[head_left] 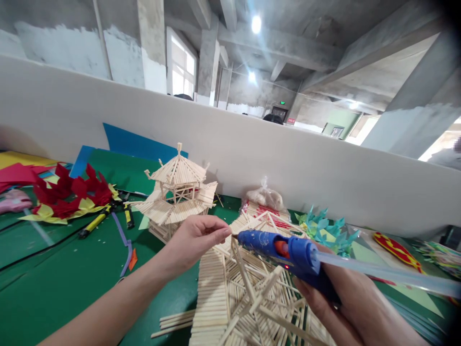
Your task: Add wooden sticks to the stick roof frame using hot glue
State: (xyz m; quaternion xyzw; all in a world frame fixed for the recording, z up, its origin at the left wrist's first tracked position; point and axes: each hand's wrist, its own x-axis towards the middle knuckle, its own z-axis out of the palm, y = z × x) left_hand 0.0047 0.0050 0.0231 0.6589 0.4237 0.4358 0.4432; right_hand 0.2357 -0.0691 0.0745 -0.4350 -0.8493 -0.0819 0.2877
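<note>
My right hand (345, 302) grips a blue hot glue gun (288, 252) with a clear glue stick out its back. Its nozzle points left, almost touching the fingertips of my left hand (196, 240). My left hand is closed in a pinch just above a wooden stick roof frame (241, 288). What the pinch holds is too small to make out. A finished stick pagoda (178, 192) stands behind my left hand on the green table (54, 288).
Red and yellow paper flowers (68, 197) and yellow-handled pliers (95, 223) lie at left. A plastic bag (264, 198), teal paper pieces (326, 230) and loose sticks (176, 322) surround the frame. A white partition wall (324, 178) borders the table's back.
</note>
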